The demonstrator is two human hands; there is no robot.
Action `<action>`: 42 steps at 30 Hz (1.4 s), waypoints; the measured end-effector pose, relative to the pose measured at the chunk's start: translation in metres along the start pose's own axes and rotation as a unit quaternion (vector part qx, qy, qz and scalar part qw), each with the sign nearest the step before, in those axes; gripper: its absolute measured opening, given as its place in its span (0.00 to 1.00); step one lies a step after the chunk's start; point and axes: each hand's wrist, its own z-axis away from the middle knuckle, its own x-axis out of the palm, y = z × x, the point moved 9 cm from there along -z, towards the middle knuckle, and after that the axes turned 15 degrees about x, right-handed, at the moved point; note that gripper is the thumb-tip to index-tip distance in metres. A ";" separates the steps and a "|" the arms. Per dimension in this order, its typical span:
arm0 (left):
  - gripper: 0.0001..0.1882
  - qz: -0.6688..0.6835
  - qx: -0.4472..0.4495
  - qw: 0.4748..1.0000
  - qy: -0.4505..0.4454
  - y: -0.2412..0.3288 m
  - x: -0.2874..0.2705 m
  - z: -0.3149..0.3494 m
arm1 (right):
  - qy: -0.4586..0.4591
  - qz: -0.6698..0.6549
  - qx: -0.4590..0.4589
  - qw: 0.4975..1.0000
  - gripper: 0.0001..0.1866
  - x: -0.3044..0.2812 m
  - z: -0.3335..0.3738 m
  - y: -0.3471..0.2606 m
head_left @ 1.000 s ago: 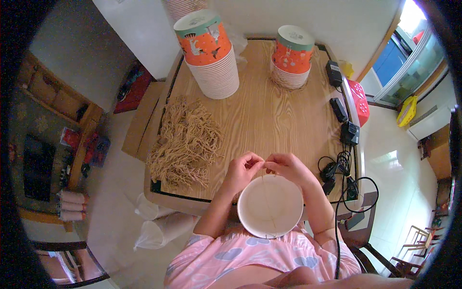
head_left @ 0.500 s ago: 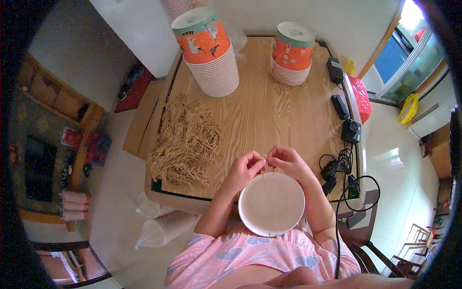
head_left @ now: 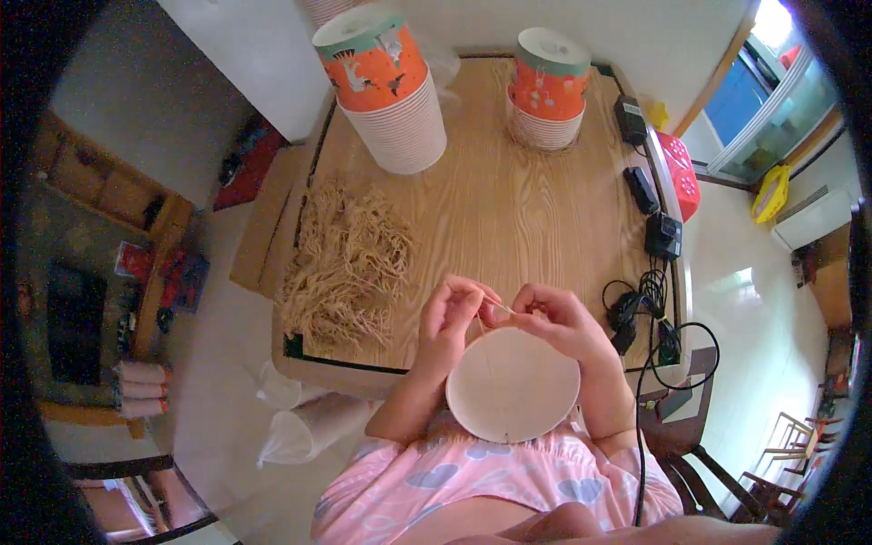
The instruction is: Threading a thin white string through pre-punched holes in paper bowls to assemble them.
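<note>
A round white paper tub rests at my lap, against the near edge of the table, its pale round face toward me. Just above its far rim, my left hand and my right hand are close together with their fingers pinched. A short piece of thin tan cord runs between the fingertips of both hands. To the left on the table lies a loose heap of tan twisted cords.
Stacked paper tubs with orange and green prints stand at the back, a tall stack and a shorter stack. Black adapters and coiled cables line the right edge. Clear-bagged tubs lie on the floor.
My hands have moved slightly apart, the left one leftward and turned more upward, with the cord stretched between them. The view has shifted a little.
</note>
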 end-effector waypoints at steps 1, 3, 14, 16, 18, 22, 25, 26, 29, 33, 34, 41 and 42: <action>0.01 -0.024 0.081 0.996 -0.021 0.018 0.005 -0.001 | 0.036 0.102 -0.091 0.990 0.05 0.003 0.014 -0.027; 0.01 -0.037 0.156 0.986 -0.055 0.041 0.014 0.003 | 0.051 0.148 -0.148 0.977 0.07 0.009 0.028 -0.048; 0.05 0.200 -0.227 0.939 -0.161 0.005 0.021 0.045 | 0.055 0.298 -0.205 0.931 0.19 0.031 0.070 -0.023; 0.06 -0.013 -0.103 0.945 -0.311 0.021 0.025 0.039 | 0.062 0.307 -0.202 0.928 0.19 0.029 0.073 -0.020; 0.06 -0.062 -0.066 0.931 -0.354 0.026 0.030 0.037 | 0.071 0.316 -0.199 0.925 0.18 0.028 0.073 -0.019; 0.05 -0.233 0.042 0.898 -0.371 0.025 0.029 0.030 | 0.082 0.308 -0.226 0.921 0.16 0.030 0.076 -0.023; 0.07 -0.340 0.137 0.867 -0.337 0.045 0.043 0.027 | 0.071 0.310 -0.233 0.919 0.15 0.034 0.075 -0.020; 0.07 -0.352 0.189 0.856 -0.327 0.050 0.051 0.031 | 0.067 0.315 -0.238 0.916 0.14 0.035 0.075 -0.020; 0.07 -0.382 0.244 0.834 -0.315 0.059 0.060 0.037 | 0.080 0.319 -0.236 0.914 0.13 0.035 0.076 -0.026; 0.07 -0.322 0.176 0.879 -0.305 0.048 0.041 0.032 | 0.073 0.292 -0.240 0.923 0.13 0.033 0.076 -0.024; 0.07 -0.305 0.143 0.888 -0.312 0.045 0.036 0.030 | 0.065 0.266 -0.226 0.935 0.13 0.031 0.075 -0.023; 0.06 -0.307 0.115 0.879 -0.346 0.034 0.019 0.018 | 0.049 0.244 -0.219 0.943 0.11 0.030 0.074 -0.023; 0.06 -0.308 0.115 0.879 -0.345 0.036 0.024 0.019 | 0.048 0.244 -0.220 0.943 0.11 0.030 0.074 -0.023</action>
